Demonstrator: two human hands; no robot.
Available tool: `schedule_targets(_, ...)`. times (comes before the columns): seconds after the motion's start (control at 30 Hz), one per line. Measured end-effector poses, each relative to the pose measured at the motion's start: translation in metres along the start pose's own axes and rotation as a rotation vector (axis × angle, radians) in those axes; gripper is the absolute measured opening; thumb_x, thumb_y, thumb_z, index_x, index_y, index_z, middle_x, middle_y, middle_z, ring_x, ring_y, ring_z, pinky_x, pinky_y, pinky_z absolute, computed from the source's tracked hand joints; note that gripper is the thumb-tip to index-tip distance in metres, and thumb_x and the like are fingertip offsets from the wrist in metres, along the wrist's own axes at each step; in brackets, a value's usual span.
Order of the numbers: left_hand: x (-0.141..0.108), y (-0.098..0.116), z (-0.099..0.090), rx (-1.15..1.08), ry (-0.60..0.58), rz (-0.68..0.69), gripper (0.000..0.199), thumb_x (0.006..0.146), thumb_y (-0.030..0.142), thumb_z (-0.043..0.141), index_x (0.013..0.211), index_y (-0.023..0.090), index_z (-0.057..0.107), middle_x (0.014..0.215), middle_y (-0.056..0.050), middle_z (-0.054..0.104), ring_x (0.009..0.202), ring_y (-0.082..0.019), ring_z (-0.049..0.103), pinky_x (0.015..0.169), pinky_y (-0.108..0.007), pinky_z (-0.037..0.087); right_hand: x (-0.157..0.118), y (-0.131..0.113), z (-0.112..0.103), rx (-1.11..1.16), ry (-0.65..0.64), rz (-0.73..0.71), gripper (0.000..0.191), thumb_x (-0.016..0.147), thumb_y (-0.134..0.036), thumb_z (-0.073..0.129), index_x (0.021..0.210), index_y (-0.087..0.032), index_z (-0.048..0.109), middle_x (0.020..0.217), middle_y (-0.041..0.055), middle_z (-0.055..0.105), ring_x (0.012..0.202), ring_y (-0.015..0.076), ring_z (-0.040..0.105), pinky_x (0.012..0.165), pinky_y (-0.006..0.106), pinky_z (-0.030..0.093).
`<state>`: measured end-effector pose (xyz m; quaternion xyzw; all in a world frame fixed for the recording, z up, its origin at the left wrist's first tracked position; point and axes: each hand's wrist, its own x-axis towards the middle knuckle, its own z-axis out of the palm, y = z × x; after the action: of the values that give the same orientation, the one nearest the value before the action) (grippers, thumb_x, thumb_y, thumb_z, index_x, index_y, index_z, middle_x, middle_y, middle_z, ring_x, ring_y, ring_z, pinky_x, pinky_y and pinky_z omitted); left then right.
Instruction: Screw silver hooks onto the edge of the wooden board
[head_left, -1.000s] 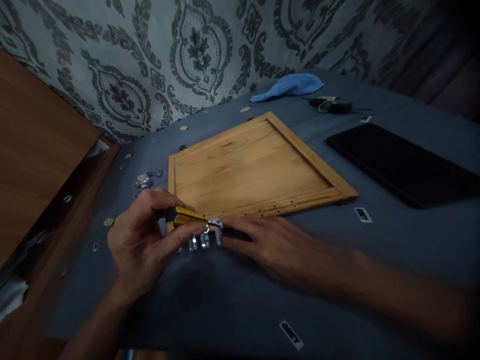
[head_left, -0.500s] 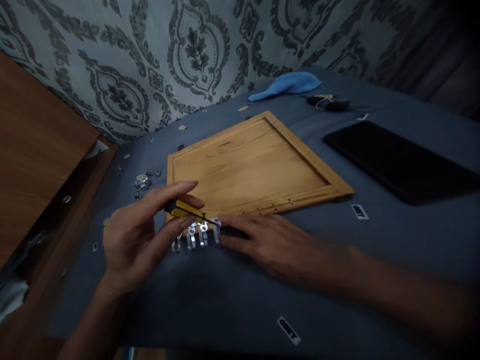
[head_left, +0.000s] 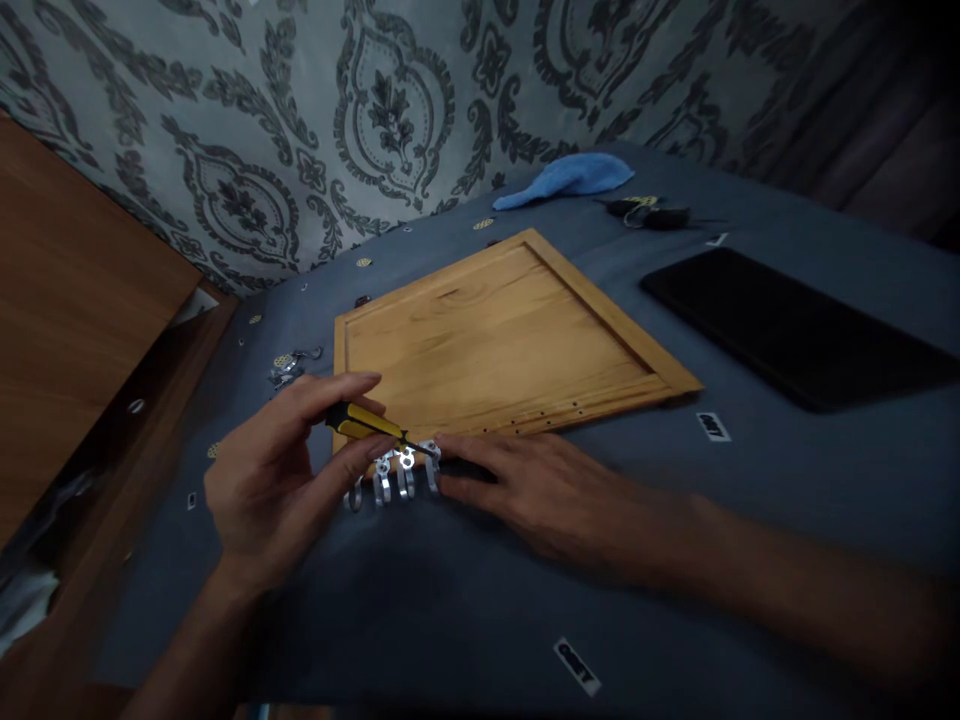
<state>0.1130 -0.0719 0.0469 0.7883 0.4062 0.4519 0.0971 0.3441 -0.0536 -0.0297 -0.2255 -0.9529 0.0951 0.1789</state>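
A yellow-and-black screwdriver [head_left: 362, 420] is pinched between the thumb and fingers of my left hand [head_left: 266, 480]. Its tip meets the rightmost of several shiny metal hooks [head_left: 406, 474] along the near edge of a wooden board [head_left: 480, 345]. My right hand [head_left: 544, 490] lies at that edge, with its index finger and thumb closed on the rightmost hook [head_left: 433, 466]. Small dark holes [head_left: 547, 412] run along the edge to the right of the hooks. The screw under the tip is too small to make out.
A heap of loose metal hooks [head_left: 286, 372] lies left of the board on the grey-blue cloth [head_left: 465, 610]. Toward the wall are a blue cloth [head_left: 574, 178] and a dark tool [head_left: 649, 213]. A black flat panel [head_left: 795, 325] rests at the right.
The view has shifted slightly. My left hand has turned a little around the screwdriver, whose tip stays at the same hook. My right hand keeps its place.
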Motion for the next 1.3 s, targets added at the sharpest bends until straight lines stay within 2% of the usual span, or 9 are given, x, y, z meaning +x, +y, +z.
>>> schedule_targets(0.13, -0.0009, -0.0012, 0.0013, -0.029, 0.044, 0.007, 0.043, 0.087, 0.019, 0.083, 0.125, 0.035, 0.073, 0.106, 0.001, 0.078, 0.091, -0.019, 0.077, 0.082, -0.034, 0.066, -0.0001, 0.0003, 0.0009, 0.019, 0.008, 0.001, 0.046, 0.093, -0.007, 0.059, 0.136, -0.022, 0.065, 0.145, 0.0143, 0.063, 0.106, 0.0257, 0.073, 0.083, 0.040, 0.063)
schedule_targets(0.27, -0.0018, 0.0002, 0.0009, -0.016, 0.048, 0.027, 0.043, 0.089, 0.019, 0.082, 0.127, 0.037, 0.072, 0.108, 0.001, 0.078, 0.091, -0.020, 0.077, 0.083, -0.038, 0.068, -0.0013, 0.0011, 0.0034, 0.029, 0.034, -0.002, 0.048, 0.093, -0.006, 0.058, 0.138, -0.023, 0.064, 0.146, 0.0149, 0.063, 0.109, 0.0266, 0.072, 0.083, 0.041, 0.063)
schedule_targets(0.4, -0.0025, 0.0036, -0.0009, 0.003, 0.238, 0.019, 0.037, 0.088, 0.022, 0.083, 0.121, 0.038, 0.074, 0.114, 0.003, 0.073, 0.091, -0.016, 0.074, 0.086, -0.038, 0.066, -0.0013, 0.0010, 0.0035, 0.001, 0.009, 0.005, 0.047, 0.091, -0.006, 0.061, 0.134, -0.023, 0.066, 0.147, 0.0145, 0.062, 0.107, 0.0264, 0.073, 0.082, 0.040, 0.063)
schedule_targets(0.47, -0.0023, 0.0043, -0.0010, 0.025, 0.270, 0.034, 0.038, 0.086, 0.023, 0.085, 0.119, 0.036, 0.075, 0.110, 0.003, 0.072, 0.091, -0.016, 0.074, 0.085, -0.037, 0.066, -0.0006, 0.0010, 0.0031, 0.004, 0.003, -0.008, 0.043, 0.093, -0.007, 0.060, 0.133, -0.021, 0.066, 0.145, 0.0154, 0.063, 0.107, 0.0270, 0.073, 0.081, 0.040, 0.063)
schedule_targets(0.6, -0.0020, 0.0027, 0.0010, 0.064, 0.182, 0.004, 0.033, 0.086, 0.029, 0.085, 0.117, 0.035, 0.076, 0.102, 0.002, 0.074, 0.090, -0.020, 0.073, 0.080, -0.039, 0.067, -0.0001, 0.0012, 0.0032, -0.006, 0.030, -0.017, 0.041, 0.097, -0.009, 0.056, 0.135, -0.022, 0.065, 0.144, 0.0151, 0.064, 0.111, 0.0271, 0.072, 0.083, 0.041, 0.063)
schedule_targets(0.73, -0.0025, 0.0006, 0.0020, 0.101, 0.163, -0.003, 0.033, 0.087, 0.030, 0.084, 0.118, 0.039, 0.075, 0.104, 0.002, 0.075, 0.090, -0.021, 0.073, 0.076, -0.040, 0.066, -0.0012, 0.0016, 0.0039, 0.004, 0.033, -0.019, 0.043, 0.096, -0.008, 0.057, 0.135, -0.022, 0.065, 0.144, 0.0149, 0.064, 0.110, 0.0265, 0.072, 0.083, 0.040, 0.063)
schedule_targets(1.0, -0.0015, -0.0002, 0.0033, 0.092, 0.087, 0.038, 0.042, 0.089, 0.020, 0.081, 0.126, 0.038, 0.073, 0.104, 0.002, 0.076, 0.088, -0.018, 0.073, 0.072, -0.034, 0.065, -0.0010, 0.0030, 0.0055, 0.041, 0.050, -0.026, 0.040, 0.096, -0.009, 0.058, 0.134, -0.021, 0.065, 0.143, 0.0161, 0.064, 0.108, 0.0292, 0.073, 0.080, 0.044, 0.064)
schedule_targets(1.17, -0.0016, 0.0003, 0.0027, 0.028, 0.050, 0.019, 0.044, 0.090, 0.016, 0.079, 0.127, 0.037, 0.072, 0.100, 0.002, 0.076, 0.087, -0.017, 0.072, 0.073, -0.032, 0.063, -0.0009, 0.0017, 0.0059, 0.030, 0.049, -0.006, 0.038, 0.099, -0.012, 0.055, 0.135, -0.022, 0.065, 0.142, 0.0156, 0.065, 0.108, 0.0282, 0.073, 0.082, 0.043, 0.063)
schedule_targets(1.3, -0.0001, 0.0016, -0.0003, 0.042, -0.026, 0.038, 0.048, 0.092, 0.014, 0.075, 0.134, 0.036, 0.069, 0.102, 0.001, 0.076, 0.090, -0.017, 0.072, 0.074, -0.032, 0.062, -0.0006, 0.0022, 0.0052, 0.022, 0.022, -0.015, 0.040, 0.098, -0.012, 0.058, 0.136, -0.022, 0.064, 0.144, 0.0161, 0.064, 0.110, 0.0285, 0.072, 0.082, 0.043, 0.064)
